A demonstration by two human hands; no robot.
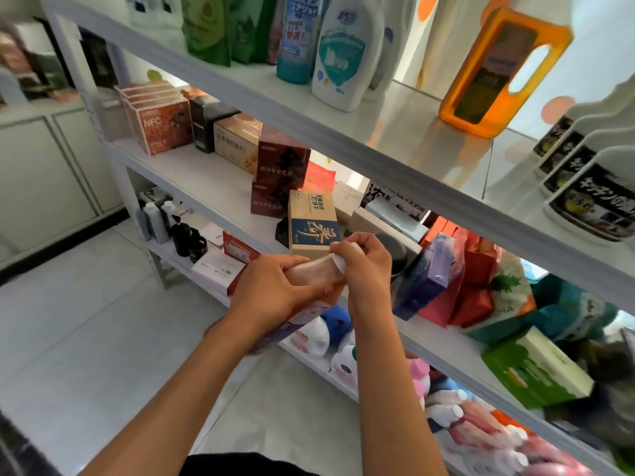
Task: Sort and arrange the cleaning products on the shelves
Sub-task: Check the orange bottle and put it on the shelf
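A pale peach, translucent bottle [309,274] with a white cap [338,261] was held in both hands in front of the white shelving unit [343,132], level with its middle shelf. The left hand [275,293] was wrapped around the bottle's body, fingers closed over it. The right hand [366,266] was closed on the cap end, thumb and fingers pinched around it. The bottle was tilted, cap toward the right and slightly up.

Just behind the hands, a tan box with a blue label [312,221] stood at the front edge of the middle shelf, with dark red boxes [280,166] behind it. On the top shelf were seen a white detergent bottle [347,56], a blue bottle [299,39], green pouches [209,25] and an orange jug with a handle [498,70]. On the lower shelf, white and pink bottles [343,365] lay beneath the forearms.
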